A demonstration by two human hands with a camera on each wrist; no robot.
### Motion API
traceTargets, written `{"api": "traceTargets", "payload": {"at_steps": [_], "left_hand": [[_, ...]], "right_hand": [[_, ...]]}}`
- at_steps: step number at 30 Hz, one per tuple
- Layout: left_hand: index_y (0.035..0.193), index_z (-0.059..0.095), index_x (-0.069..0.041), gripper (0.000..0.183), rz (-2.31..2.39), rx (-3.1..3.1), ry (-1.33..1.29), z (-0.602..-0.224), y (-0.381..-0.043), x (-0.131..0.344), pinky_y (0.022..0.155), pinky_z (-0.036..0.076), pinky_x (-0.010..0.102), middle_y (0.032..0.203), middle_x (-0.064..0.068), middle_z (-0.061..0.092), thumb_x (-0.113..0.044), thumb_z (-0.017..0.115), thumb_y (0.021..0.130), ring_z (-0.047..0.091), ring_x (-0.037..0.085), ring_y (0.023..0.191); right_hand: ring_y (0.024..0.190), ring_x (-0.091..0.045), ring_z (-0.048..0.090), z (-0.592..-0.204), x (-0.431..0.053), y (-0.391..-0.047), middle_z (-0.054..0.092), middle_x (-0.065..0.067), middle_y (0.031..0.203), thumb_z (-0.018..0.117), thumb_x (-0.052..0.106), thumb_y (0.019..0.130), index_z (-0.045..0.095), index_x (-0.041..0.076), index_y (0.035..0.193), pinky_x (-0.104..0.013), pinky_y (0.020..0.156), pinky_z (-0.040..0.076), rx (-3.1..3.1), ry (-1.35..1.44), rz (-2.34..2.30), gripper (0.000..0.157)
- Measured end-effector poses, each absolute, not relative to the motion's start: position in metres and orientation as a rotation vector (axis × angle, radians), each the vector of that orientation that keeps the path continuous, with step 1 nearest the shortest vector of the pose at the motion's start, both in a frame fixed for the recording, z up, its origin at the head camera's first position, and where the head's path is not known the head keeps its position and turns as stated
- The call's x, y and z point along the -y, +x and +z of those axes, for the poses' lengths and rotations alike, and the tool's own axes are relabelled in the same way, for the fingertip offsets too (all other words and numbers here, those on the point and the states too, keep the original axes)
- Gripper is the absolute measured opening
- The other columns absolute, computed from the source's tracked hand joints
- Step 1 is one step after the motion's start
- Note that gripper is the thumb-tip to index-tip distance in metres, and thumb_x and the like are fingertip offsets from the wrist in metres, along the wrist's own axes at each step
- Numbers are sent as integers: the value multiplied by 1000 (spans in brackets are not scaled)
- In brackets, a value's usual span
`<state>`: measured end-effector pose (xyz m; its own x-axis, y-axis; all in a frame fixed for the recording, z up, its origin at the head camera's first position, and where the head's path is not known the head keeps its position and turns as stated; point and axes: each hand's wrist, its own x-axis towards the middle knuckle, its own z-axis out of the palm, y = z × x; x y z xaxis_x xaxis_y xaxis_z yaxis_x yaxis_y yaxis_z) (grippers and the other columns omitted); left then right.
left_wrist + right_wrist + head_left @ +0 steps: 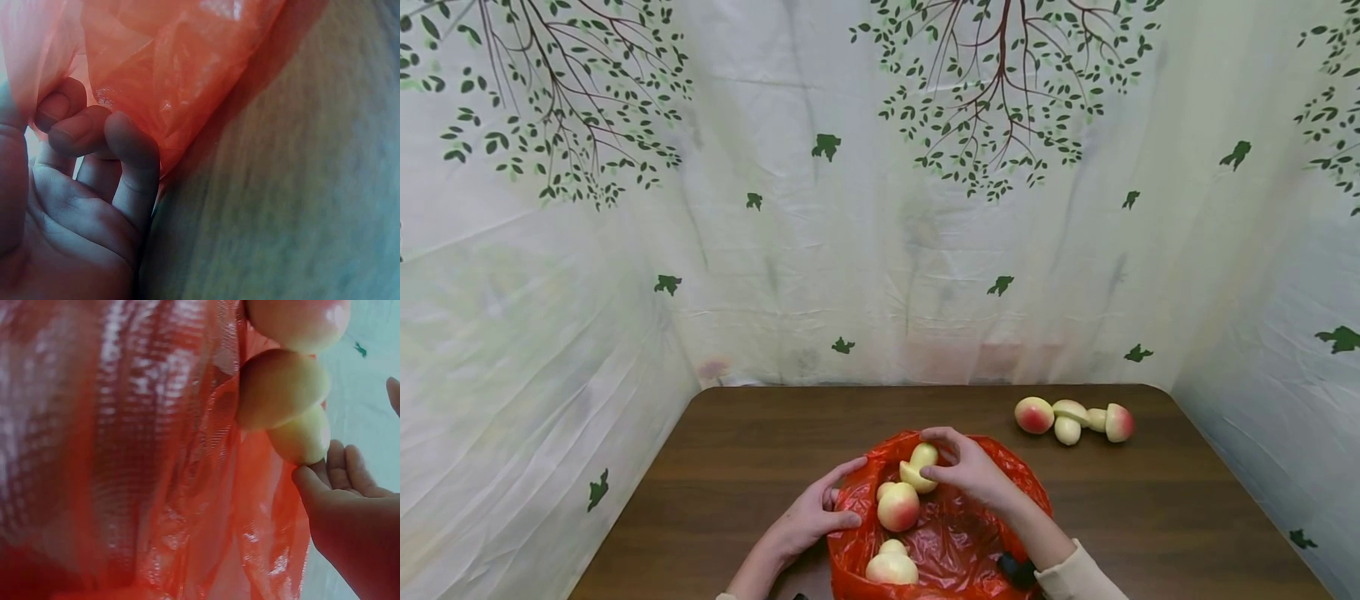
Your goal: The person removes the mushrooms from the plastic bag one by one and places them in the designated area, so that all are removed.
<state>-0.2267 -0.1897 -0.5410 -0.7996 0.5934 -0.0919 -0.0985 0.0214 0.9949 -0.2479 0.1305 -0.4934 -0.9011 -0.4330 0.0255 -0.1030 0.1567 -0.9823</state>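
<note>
A red plastic bag (955,521) stands wide-mouthed at the front of the table. Its left rim is gripped by my left hand (812,512), thumb toward me and fingers on the far side; curled fingers (134,156) lie against the film in the left wrist view. My right hand (970,467) reaches over the opening and pinches a cream toy mushroom (917,468) near the far rim, stem pointing up. Below it in the bag lie a pink-blushed toy mushroom (898,507) and a paler one (892,568). The right wrist view shows a mushroom cap (281,387) beside the red film.
Three more toy mushrooms sit in a row at the back right: one with a red cap (1034,415), a pale one (1067,421) and another red-capped one (1118,422). Behind the brown table (760,442) hangs a leaf-printed curtain (880,250). A dark object (1018,571) is under my right wrist.
</note>
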Motion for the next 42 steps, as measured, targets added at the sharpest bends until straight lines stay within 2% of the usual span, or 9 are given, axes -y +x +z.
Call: {"api": "traceTargets", "payload": {"at_steps": [7,14,22,28,32,38,42], "left_hand": [[169,23,-9,87,1827,-1804,502,-540,-227,189,77,66,30,85,-3,74,-13,75,100,77,9,79],[169,23,-8,88,1830,-1813,518,-540,-226,189,76,66,29,84,-4,74,-11,75,99,76,7,77],[169,22,-8,86,1850,-1779,524,-540,-227,189,77,66,30,86,-3,75,-9,73,100,78,9,80],[169,21,-8,86,1850,-1764,524,-540,-227,189,78,66,30,88,-2,76,-8,72,100,78,9,81],[169,22,-8,85,1848,-1770,525,-541,-227,189,78,66,30,87,-3,76,-9,72,100,78,9,80],[169,23,-8,85,1840,-1787,528,-541,-227,189,78,66,30,86,-3,75,-10,73,100,78,9,80],[169,23,-8,86,1834,-1795,516,-540,-227,189,77,66,30,85,-3,74,-11,74,100,77,9,79]], "right_hand": [[140,-42,57,-502,-130,-249,54,-26,150,78,17,97,50,-4,146,-34,105,58,-2211,-544,-1746,61],[128,-34,65,-506,-129,-250,61,-22,140,82,20,94,52,0,146,-38,103,58,-2268,-543,-1682,63],[128,-32,64,-514,-126,-251,59,-20,142,85,23,91,53,0,145,-50,111,55,-2312,-520,-1654,67],[137,-43,60,-517,-125,-249,56,-24,146,86,22,91,51,-3,144,-55,113,53,-2301,-524,-1653,68],[140,-48,57,-518,-124,-248,54,-24,148,85,23,92,50,-3,145,-57,113,52,-2293,-516,-1635,69],[141,-47,56,-519,-123,-249,54,-23,150,85,27,92,50,-2,147,-58,114,51,-2300,-480,-1620,71],[138,-44,59,-521,-123,-249,56,-23,147,83,24,94,51,-2,145,-57,113,52,-2333,-472,-1618,66]]}}
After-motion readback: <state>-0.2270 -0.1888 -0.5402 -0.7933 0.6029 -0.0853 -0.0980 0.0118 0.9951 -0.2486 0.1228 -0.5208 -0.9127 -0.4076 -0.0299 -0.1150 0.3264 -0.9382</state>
